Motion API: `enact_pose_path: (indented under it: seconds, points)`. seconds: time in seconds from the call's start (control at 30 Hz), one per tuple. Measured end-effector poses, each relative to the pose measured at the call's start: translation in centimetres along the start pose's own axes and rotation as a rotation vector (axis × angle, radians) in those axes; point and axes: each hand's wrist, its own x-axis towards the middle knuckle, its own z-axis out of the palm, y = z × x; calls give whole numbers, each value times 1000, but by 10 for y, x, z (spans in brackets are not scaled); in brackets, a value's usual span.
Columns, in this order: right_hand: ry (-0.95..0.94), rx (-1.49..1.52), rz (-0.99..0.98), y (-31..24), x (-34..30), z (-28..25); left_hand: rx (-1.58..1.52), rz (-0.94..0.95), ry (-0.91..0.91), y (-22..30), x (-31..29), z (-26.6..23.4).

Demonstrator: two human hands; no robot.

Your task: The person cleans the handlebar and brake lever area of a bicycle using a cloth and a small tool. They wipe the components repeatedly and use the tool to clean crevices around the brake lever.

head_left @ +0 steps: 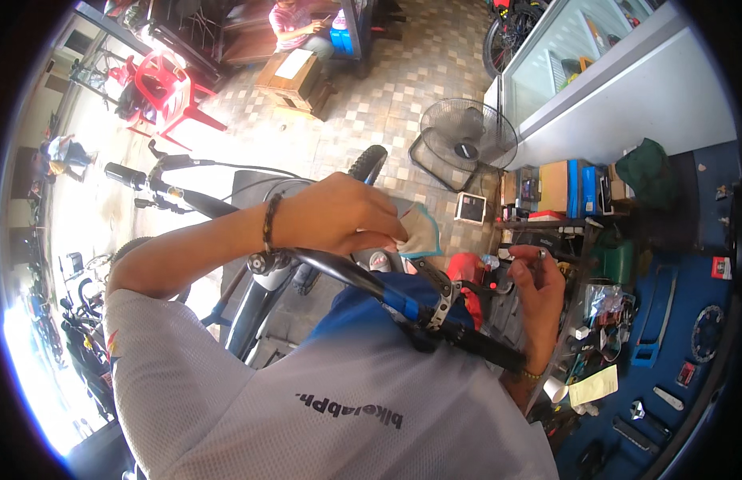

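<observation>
A bicycle handlebar (339, 270) runs across in front of me, with a black grip at each end. My left hand (339, 212) reaches over the bar, its fingers closed on a pale rag (421, 232) with a teal edge. The rag hangs at the tip of the right brake lever (436, 280); whether it wraps the lever is hidden. Beyond the right grip (487, 350), my right hand (539, 280) is raised with curled fingers. A small silver piece (541, 254) shows at its fingertips, too small to name.
A floor fan (467, 140) stands ahead on the tiles. Cluttered shelves (559, 216) and a blue tool board (667, 320) line the right. Red chairs (167, 88) stand far left. Another person (295, 28) sits behind a wooden box (295, 84). The front tyre (368, 164) points ahead.
</observation>
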Motion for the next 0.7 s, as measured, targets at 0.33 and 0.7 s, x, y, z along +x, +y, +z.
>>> enact_pose_path:
  seconds: [0.33, 0.7]
  points:
    - [-35, -58, 228, 4, 26, -11, 100, 43, -125, 3, 6, -2]
    - [-345, -48, 102, -3, 106, 36, -223, -453, -150, -11, -16, -40]
